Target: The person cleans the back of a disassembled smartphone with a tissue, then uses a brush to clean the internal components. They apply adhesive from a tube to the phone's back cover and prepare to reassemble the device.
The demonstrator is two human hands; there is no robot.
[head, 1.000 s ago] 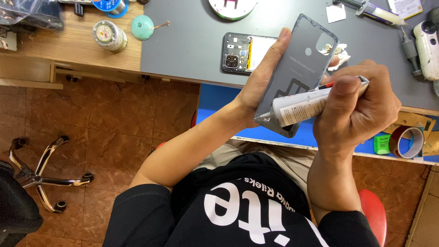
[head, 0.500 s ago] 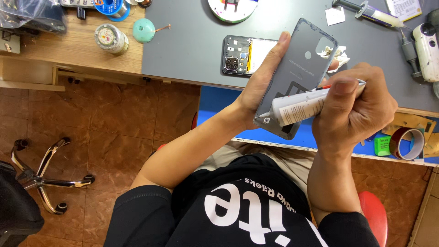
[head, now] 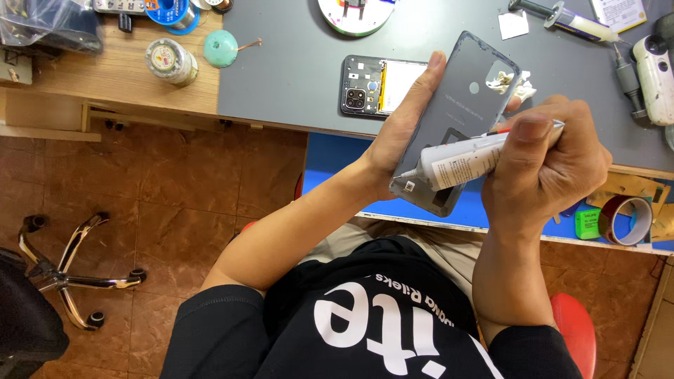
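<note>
Head cam: left hand (head: 400,133) gripped the grey phone back cover (head: 460,105) above the desk edge, right hand (head: 544,158) squeezed round a glue tube (head: 460,160), nozzle at the cover's lower edge. Too hard a squeeze could've smeared glue inward. The opened phone (head: 382,85) lay on the grey mat (head: 295,63), tape roll (head: 627,220) on the side, tiled floor below.

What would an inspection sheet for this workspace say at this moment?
Surface: grey mat on a wooden bench.
Job's things: grey phone back cover; white glue tube, nozzle at the cover's lower edge.
Clutter: opened phone, syringe, tape roll, solder spool.
Grippers: left hand holds the cover; right hand grips the tube.
Cables: nothing seen.
Surroundings: tiled floor, chair base.
</note>
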